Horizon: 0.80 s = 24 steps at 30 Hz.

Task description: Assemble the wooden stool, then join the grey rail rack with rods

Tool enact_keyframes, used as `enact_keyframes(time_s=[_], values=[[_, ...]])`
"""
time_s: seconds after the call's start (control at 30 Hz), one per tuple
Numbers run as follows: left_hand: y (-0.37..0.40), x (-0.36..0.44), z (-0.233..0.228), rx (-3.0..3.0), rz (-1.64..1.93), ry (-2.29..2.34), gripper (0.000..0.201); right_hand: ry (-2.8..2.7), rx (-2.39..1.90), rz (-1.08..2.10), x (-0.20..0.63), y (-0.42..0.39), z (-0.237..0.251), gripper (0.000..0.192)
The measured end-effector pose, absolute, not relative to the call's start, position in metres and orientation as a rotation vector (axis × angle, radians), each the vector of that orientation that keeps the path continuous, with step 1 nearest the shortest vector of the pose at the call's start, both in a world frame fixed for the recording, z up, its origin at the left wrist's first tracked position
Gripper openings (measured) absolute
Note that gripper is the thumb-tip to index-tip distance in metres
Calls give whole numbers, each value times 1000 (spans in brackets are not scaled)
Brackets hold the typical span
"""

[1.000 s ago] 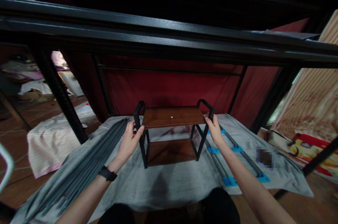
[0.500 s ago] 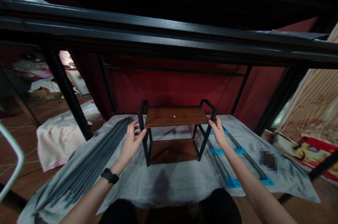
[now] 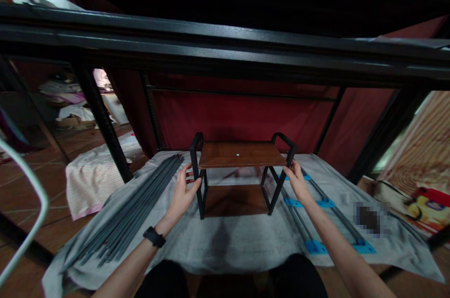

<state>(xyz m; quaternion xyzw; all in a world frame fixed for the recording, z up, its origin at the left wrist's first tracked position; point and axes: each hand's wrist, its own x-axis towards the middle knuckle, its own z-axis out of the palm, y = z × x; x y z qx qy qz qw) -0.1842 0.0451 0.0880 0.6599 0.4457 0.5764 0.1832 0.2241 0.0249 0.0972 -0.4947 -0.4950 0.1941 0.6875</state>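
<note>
I grip the small shelf rack [image 3: 242, 171] on the grey cloth [image 3: 239, 242] — left hand [image 3: 184, 192] and right hand [image 3: 297, 181] closed on its end frames — an uneven pull could tip it.

No readable text, labels, brands or numbers anywhere in view. The colourful printed panel [image 3: 427, 199] at far right was too blurred to read, and the patch [image 3: 371, 217] on the grey cloth [image 3: 246, 242] was pixelated out.
</note>
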Motion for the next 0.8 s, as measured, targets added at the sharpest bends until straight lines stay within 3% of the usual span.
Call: enact_keyframes(time_s=[0.43, 0.8], values=[[27, -201, 32, 1707, 1668, 1341, 57, -990, -1196, 488, 237, -3, 49, 55], [-10, -194, -47, 1547, 1534, 1560, 47, -887, -1331, 570, 223, -41, -52, 49]])
